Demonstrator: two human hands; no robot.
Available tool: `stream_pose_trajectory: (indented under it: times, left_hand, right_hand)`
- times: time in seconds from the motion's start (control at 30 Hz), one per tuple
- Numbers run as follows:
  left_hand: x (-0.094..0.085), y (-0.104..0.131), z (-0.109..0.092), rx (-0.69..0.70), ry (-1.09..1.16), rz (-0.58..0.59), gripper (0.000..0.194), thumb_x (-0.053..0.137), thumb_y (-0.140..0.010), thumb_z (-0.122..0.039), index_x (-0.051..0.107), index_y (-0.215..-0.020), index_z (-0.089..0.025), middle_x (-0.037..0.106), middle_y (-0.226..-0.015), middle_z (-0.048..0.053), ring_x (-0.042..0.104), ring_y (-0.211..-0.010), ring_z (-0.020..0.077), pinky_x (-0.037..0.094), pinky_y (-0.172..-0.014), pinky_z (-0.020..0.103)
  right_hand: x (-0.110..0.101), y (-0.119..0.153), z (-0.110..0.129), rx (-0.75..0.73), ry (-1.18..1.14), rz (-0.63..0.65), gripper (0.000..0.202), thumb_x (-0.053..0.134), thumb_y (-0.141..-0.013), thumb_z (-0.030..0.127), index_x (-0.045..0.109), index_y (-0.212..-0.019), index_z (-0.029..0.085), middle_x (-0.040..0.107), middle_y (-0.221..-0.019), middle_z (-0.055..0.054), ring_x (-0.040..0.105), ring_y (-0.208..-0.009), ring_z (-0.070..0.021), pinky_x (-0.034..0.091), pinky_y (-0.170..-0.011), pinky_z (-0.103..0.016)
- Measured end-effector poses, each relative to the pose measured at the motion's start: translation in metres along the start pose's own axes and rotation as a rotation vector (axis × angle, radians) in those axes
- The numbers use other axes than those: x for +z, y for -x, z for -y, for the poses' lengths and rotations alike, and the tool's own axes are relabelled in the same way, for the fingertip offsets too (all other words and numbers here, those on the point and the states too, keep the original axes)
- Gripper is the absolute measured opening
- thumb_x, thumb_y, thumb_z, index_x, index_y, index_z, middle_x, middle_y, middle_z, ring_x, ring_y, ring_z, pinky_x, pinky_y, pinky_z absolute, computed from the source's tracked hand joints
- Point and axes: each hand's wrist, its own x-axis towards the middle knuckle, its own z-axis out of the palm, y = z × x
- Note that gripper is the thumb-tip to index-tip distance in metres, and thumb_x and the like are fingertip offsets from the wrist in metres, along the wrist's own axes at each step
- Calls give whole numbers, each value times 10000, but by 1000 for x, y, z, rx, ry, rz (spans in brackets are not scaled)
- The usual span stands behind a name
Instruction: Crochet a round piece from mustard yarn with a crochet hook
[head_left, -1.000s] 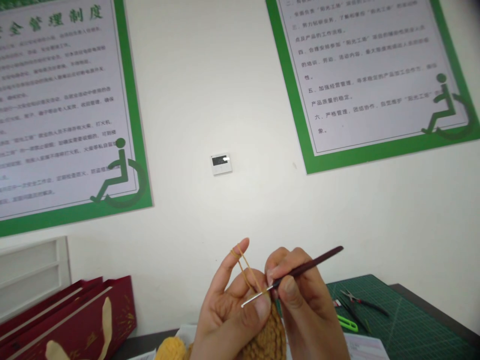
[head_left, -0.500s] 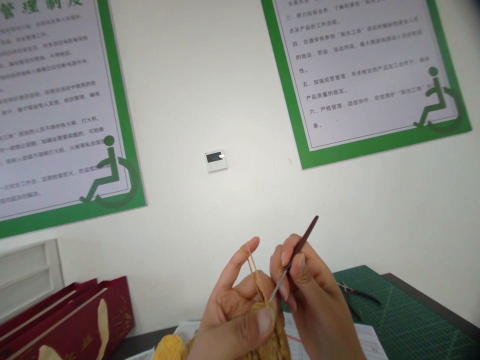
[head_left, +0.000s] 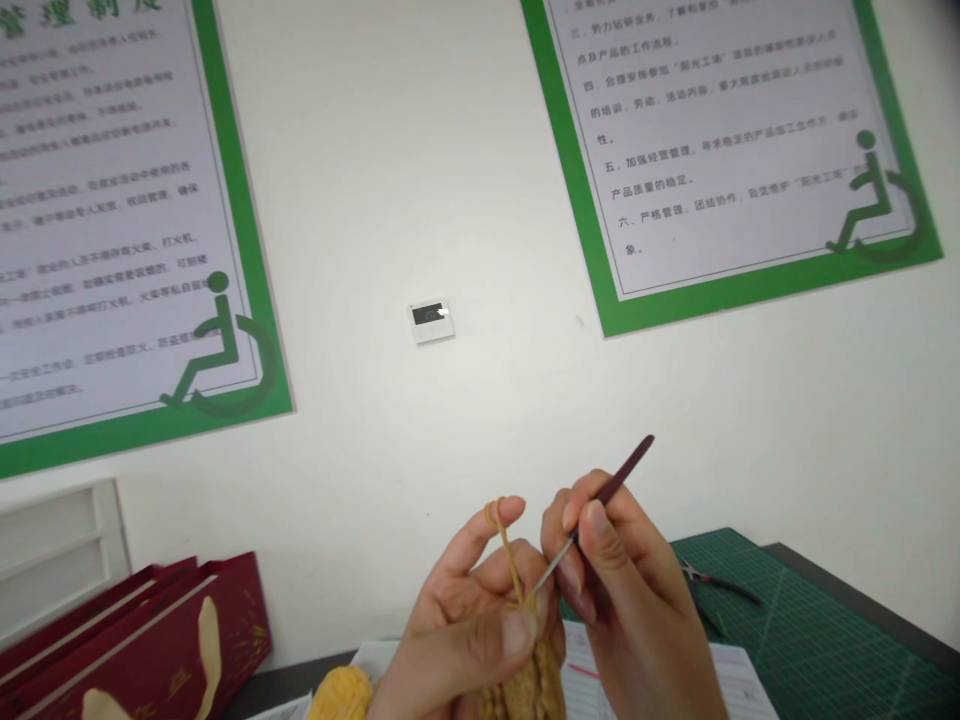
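My left hand (head_left: pixel 457 625) pinches a mustard-yellow crocheted piece (head_left: pixel 529 685) between thumb and fingers. Yarn (head_left: pixel 508 550) loops round its raised index finger and runs down to the top edge of the piece. Held like a pencil in my right hand (head_left: pixel 630 580) is a crochet hook (head_left: pixel 616 482) with a dark red handle and a metal shaft. The hook's tip meets the stitches beside my left thumb, where its very end is hidden. A brighter yellow fuzzy ball (head_left: pixel 340 694) lies left of my left hand.
On the right a green cutting mat (head_left: pixel 817 630) carries pliers (head_left: pixel 724 585) with dark handles. Printed papers (head_left: pixel 739 680) lie beneath my hands. Dark red gift bags (head_left: pixel 150 640) stand at left. Green-framed posters (head_left: pixel 592 230) and a thermostat (head_left: pixel 431 322) hang on the wall.
My left index finger has dipped a little, and the yarn strands below it have drawn closer together. The hook's handle has tilted further right, with its tip shifted slightly left.
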Motion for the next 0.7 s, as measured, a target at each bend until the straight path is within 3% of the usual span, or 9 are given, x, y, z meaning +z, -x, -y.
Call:
stream_pose_trajectory:
  times: [0.3, 0.53, 0.7]
  left_hand:
    - [2, 1, 0, -14, 25, 33, 528, 873, -632, -91, 768, -1122, -256, 708, -798, 32, 650, -665, 118, 525, -679, 231]
    - [7, 3, 0, -12, 41, 38, 509, 840, -646, -45, 763, -1125, -198, 696, -778, 28, 645, -657, 102, 516, -671, 214]
    - [8, 3, 2, 30, -2, 1, 505, 851, -642, -77, 763, -1126, -190, 675, -759, 22, 614, -647, 94, 483, -632, 188]
  right_hand:
    - [-3, -1, 0, -73, 8, 38, 296, 631, -925, 475, 592, -799, 211, 497, -572, 55, 349, -473, -56, 221, -455, -215]
    - [-1, -2, 5, 56, -14, 16, 341, 625, -926, 477, 540, -746, 199, 451, -556, 65, 290, -459, -54, 139, -429, -217]
    - [0, -3, 6, 80, 6, -21, 349, 656, -899, 487, 543, -744, 196, 454, -574, 65, 305, -470, -51, 169, -433, -204]
